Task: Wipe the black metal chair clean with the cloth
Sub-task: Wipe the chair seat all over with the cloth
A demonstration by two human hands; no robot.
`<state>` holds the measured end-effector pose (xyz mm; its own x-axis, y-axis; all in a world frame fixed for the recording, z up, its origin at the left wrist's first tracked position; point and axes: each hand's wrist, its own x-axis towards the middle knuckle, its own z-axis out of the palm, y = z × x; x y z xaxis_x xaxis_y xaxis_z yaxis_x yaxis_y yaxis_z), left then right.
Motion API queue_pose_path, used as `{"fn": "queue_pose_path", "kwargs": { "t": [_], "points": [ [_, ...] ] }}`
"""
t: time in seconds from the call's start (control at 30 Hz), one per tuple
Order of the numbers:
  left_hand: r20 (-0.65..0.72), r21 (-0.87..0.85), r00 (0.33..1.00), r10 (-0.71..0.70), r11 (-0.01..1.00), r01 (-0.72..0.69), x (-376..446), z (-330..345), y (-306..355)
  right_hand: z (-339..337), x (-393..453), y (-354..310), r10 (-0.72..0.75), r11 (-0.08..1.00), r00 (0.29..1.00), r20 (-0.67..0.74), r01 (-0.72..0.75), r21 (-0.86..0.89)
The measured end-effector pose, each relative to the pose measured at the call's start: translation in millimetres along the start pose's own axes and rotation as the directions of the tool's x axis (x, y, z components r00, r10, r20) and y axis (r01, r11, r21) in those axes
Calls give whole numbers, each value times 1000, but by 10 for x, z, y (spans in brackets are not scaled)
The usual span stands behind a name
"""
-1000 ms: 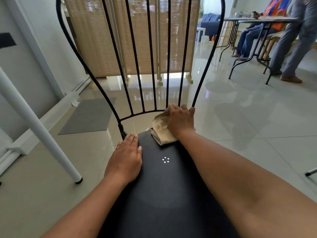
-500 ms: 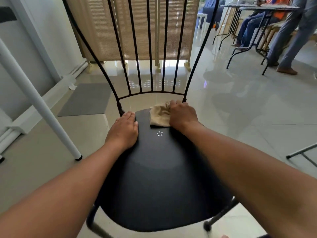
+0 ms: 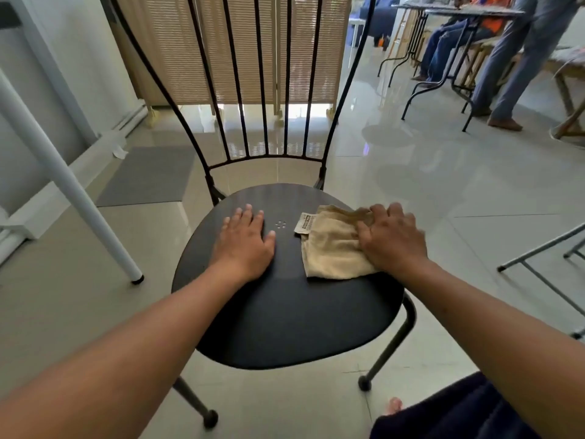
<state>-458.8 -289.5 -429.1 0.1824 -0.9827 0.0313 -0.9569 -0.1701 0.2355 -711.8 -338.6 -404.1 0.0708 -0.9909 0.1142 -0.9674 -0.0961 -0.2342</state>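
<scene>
We observe the black metal chair (image 3: 285, 312) standing on a glossy pale tiled floor (image 3: 427, 185). Its seat is a smooth, rounded matte panel with a small ring of punched holes (image 3: 280, 224) near the centre. The backrest consists of thin vertical rods inside a curved wire frame; the tubular legs end in round black feet.

We see the beige terry cloth (image 3: 332, 248) lying folded on the right half of the seat, its surface soft and slightly rumpled. A white sewn-in label (image 3: 305, 224) projects from its far left corner; it carries a dark printed band, but we cannot read the writing.

The right hand (image 3: 392, 240) presses down on the right part of the cloth, fingers bent over a bunched fold, gripping it. The left hand (image 3: 245, 240) rests flat on the bare seat just left of the holes, fingers extended and released, holding nothing.

Behind the chair stands a tan slatted folding screen (image 3: 253, 49). A white round bench leg (image 3: 63, 185) slants down at the left, beside a grey floor mat (image 3: 148, 175).
</scene>
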Motion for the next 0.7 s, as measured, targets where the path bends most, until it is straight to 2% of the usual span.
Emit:
{"fn": "queue_pose_path", "kwargs": {
  "t": [0.07,0.1,0.13,0.27,0.7],
  "points": [
    [36,38,999,-2,999,1,-70,48,68,5,-40,41,162,957,968,192,-201,208],
    [49,47,999,-6,999,4,-67,51,67,22,-57,49,206,889,942,266,-293,352],
    [59,52,998,-10,999,7,-56,48,55,44,-65,46,214,847,935,282,-321,424],
    [82,78,997,2,997,-8,29,22,2,77,-12,-47,235,885,958,163,-281,371],
    [109,151,993,-38,988,22,574,-127,-531,233,453,-658,167,870,973,162,-222,441]
  ]
}}
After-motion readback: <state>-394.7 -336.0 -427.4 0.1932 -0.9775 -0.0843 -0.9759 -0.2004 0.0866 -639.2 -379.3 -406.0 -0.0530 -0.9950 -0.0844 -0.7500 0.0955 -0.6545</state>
